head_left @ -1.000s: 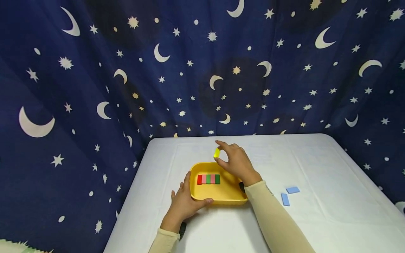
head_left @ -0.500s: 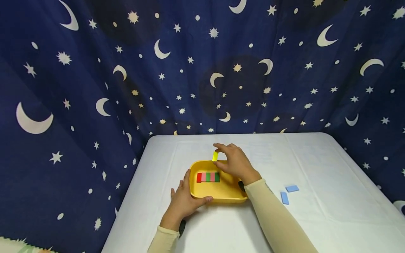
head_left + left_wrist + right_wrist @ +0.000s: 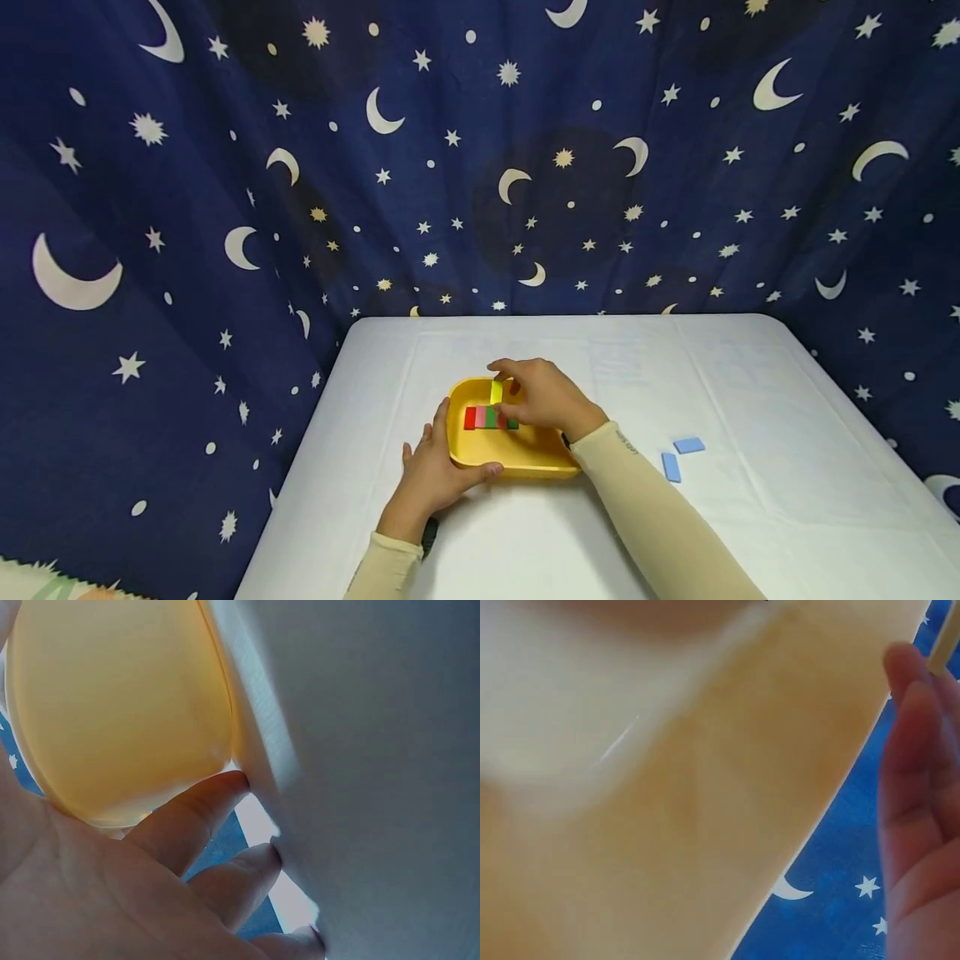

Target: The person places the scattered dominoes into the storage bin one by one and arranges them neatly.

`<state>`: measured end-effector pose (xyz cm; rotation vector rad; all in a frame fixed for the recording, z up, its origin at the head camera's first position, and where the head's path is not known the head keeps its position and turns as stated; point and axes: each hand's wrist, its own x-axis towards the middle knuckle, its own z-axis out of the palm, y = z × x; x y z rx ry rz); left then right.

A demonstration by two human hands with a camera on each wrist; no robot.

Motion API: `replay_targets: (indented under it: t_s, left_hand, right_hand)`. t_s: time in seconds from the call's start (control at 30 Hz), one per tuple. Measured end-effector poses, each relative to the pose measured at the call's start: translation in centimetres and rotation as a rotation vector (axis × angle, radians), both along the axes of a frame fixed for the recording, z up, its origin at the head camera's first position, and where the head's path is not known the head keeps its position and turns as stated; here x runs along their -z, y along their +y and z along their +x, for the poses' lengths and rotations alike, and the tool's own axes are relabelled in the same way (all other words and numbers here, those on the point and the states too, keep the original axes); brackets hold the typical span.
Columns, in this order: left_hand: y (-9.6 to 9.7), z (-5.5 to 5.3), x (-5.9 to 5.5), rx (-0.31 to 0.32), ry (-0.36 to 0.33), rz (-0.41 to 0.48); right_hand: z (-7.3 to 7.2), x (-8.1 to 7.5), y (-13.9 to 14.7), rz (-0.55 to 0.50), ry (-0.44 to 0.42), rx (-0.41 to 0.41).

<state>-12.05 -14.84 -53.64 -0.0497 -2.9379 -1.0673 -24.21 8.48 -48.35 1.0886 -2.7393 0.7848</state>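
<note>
In the head view, a yellow plastic tray (image 3: pixel 487 451) rests on the table. My left hand (image 3: pixel 432 479) holds its left end, thumb along the front rim and index finger up the side. The left wrist view shows the tray wall (image 3: pixel 124 705) near the palm, other fingertips down by the white cloth. My right hand (image 3: pixel 549 397) pinches a yellow tile (image 3: pixel 497 392) between thumb and fingers, upright over the back part of the tray. Below it, inside the tray, lies a row of tiles (image 3: pixel 481 417): red, pink, green, pink and dark green, the right end partly covered by the thumb.
Two light blue tiles (image 3: pixel 671 467) lie on the white-covered table (image 3: pixel 757 400), right of my right forearm. A dark blue curtain (image 3: pixel 450 192) with moons and stars stands behind the table and along its sides.
My right hand has carried the yellow tile left and downward, from behind the back rim to over the tray and close to the tile row. The left hand keeps its hold.
</note>
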Motion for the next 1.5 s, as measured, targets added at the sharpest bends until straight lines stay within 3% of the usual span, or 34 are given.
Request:
replay_targets:
  t_s: [0.5,1.13,1.5]
  left_hand:
    - [0.12,0.12,-0.16,0.0,-0.013,0.012]
    - [0.15,0.16,-0.35,-0.016,-0.026,-0.003]
    - [0.12,0.17,-0.31,-0.011,-0.025,0.007]
  right_hand:
    - [0.09,0.69,0.18,0.285,-0.014,0.116]
    - [0.47,0.57,-0.09,0.392,-0.076,0.199]
    - [0.5,0.74,0.0,0.451,-0.043,0.216]
